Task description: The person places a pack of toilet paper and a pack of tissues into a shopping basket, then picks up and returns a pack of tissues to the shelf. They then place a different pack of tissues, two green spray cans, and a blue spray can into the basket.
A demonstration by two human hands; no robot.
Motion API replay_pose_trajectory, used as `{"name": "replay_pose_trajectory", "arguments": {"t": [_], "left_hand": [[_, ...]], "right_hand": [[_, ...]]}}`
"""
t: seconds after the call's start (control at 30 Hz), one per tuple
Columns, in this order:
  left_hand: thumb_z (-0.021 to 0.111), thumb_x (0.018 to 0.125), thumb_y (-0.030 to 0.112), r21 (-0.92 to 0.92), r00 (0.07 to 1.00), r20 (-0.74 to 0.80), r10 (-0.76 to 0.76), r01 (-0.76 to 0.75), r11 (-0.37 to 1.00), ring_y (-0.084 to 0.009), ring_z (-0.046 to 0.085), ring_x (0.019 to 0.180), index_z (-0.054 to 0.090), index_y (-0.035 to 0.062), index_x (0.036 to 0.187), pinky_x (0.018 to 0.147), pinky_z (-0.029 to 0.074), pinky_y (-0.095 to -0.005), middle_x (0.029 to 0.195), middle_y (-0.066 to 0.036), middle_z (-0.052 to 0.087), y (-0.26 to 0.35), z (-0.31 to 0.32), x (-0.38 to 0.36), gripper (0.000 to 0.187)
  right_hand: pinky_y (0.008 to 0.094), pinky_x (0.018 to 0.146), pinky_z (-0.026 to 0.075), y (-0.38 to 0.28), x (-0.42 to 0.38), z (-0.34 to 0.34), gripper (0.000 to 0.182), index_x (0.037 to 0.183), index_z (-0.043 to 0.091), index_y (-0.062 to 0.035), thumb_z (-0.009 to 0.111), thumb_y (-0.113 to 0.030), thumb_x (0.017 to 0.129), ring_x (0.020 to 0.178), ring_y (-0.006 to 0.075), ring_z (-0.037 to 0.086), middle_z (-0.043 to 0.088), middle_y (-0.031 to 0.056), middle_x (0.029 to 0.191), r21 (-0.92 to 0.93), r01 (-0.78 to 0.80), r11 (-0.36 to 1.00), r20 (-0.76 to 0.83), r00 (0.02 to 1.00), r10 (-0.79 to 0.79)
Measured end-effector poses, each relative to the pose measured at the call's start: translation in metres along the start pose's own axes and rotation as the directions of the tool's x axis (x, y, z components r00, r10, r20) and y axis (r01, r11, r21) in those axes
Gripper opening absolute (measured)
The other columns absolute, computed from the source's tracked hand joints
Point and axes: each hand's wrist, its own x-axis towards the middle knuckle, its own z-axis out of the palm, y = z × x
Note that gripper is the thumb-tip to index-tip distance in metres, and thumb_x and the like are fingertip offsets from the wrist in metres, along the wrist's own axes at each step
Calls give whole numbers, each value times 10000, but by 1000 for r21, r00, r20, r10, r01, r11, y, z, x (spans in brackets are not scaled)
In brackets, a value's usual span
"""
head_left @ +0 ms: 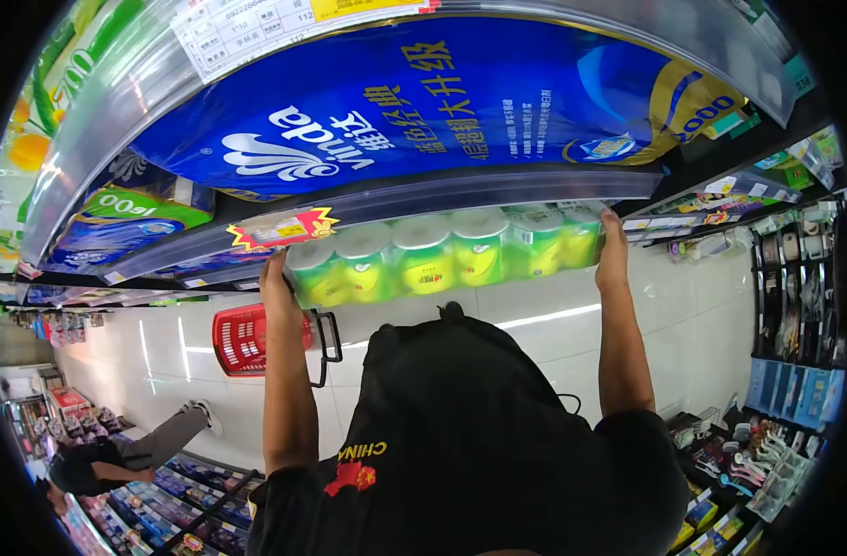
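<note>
A long clear-wrapped pack of toilet paper rolls (446,255), printed green and yellow, lies level in front of my chest at the edge of a low shelf. My left hand (277,276) grips its left end, and my right hand (612,250) grips its right end. The fingers of both hands are partly hidden by the pack and the shelf edge. Just above the pack runs the shelf's clear price rail (497,195), with a red and yellow star-shaped tag (282,229) close to my left hand.
A big blue Vinda tissue pack (423,111) fills the shelf above. Blue and green tissue packs (127,222) sit at left. A red shopping basket (240,340) stands on the floor by my left forearm. Another person (118,459) is at lower left. Racks of goods (794,287) line the right.
</note>
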Motion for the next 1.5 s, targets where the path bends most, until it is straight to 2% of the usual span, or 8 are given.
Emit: {"name": "replay_pose_trajectory", "arguments": {"t": [0.17, 0.27, 0.47, 0.57, 0.8, 0.97, 1.07, 1.5], "left_hand": [[577, 916, 203, 33, 983, 111, 148, -152, 988, -212, 599, 1075, 587, -28, 1189, 954, 445, -330, 1164, -111, 634, 1, -1, 23, 358], [579, 920, 186, 54, 985, 151, 85, -94, 994, -200, 581, 1099, 586, -32, 1194, 971, 419, -323, 1189, -108, 628, 5, -2, 29, 351], [571, 947, 197, 310, 982, 65, 179, -190, 932, -189, 543, 1144, 576, -33, 1211, 974, 410, -333, 1213, -98, 614, -19, 8, 49, 350], [551, 957, 208, 481, 975, 62, 214, -217, 849, -220, 554, 1133, 584, -19, 1194, 974, 413, -353, 1225, -115, 610, -28, 5, 74, 330], [536, 958, 204, 760, 924, 180, 337, -348, 548, -255, 560, 1131, 592, -8, 1175, 974, 415, -374, 1224, -138, 611, -40, -5, 131, 309], [530, 957, 200, 779, 901, 237, 363, -399, 483, -272, 560, 1133, 596, -5, 1165, 974, 416, -384, 1218, -148, 613, -54, -19, 138, 299], [527, 957, 198, 786, 892, 253, 375, -415, 458, -282, 560, 1134, 598, -3, 1159, 974, 417, -390, 1215, -155, 614, -61, -28, 141, 294], [511, 955, 188, 796, 848, 321, 422, -483, 364, -326, 560, 1138, 609, 6, 1133, 973, 419, -417, 1201, -183, 618, -76, -38, 149, 273]], "right_hand": [[317, 1106, 265, -11, 4, 9, 741, 1455, 414, 13, 591, -470, 922, 1330, 264, 407, 461, 158, 1434, -162, 62, 985, -2, 998, -63], [305, 997, 380, -4, 21, 8, 712, 1429, 444, 18, 627, -437, 912, 1232, 239, 486, 508, 163, 1382, -123, 158, 980, 85, 985, -148], [305, 778, 486, 11, 53, 9, 482, 1269, 551, 19, 605, -328, 939, 944, 198, 582, 610, 100, 1161, -267, -12, 964, 19, 1000, 18], [304, 775, 472, 4, 62, 20, 577, 1272, 590, 5, 640, -439, 907, 1045, 199, 580, 614, 154, 1250, -354, -68, 933, -10, 998, 69], [397, 1059, 367, 45, 114, 11, 591, 1279, 586, 3, 560, -468, 923, 1266, 381, 502, 563, 206, 1357, -671, 182, 719, 42, 977, -209], [410, 1039, 388, 21, 87, 16, 595, 1266, 607, -14, 529, -496, 926, 1245, 399, 512, 570, 219, 1343, -630, 199, 751, 11, 969, -248], [350, 1045, 376, 5, 73, 21, 598, 1335, 528, 28, 563, -415, 934, 1236, 321, 521, 560, 179, 1356, -672, 93, 734, -25, 989, -149], [414, 988, 418, 20, 75, 23, 514, 1236, 604, -14, 541, -427, 937, 1197, 405, 532, 582, 217, 1298, -807, 252, 534, 61, 935, -350]]}}
